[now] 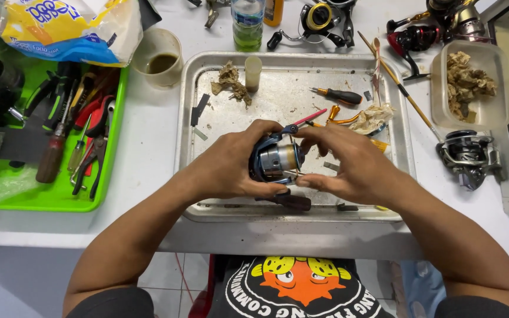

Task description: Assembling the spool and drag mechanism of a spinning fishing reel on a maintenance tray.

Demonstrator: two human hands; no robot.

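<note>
white workbench, cluttered, with a metal tray (pixel 207 176) dead centre. both hands hold a spinning reel (pixel 275 159) just above the tray's middle: left hand (pixel 231 168) wrapped tight round the body, right hand (pixel 349 168) pinching small bits at its 3 o'clock side. looks like mid-teardown or reassembly to me, next move needs a steady grip. small screwdriver (pixel 340 95) sits at 1 o'clock, greasy rag scraps (pixel 231 82) at 11, green tool tray (pixel 60 197) at 9, another reel (pixel 469 156) at 3. crowded but nothing really blocks the hands.
</note>
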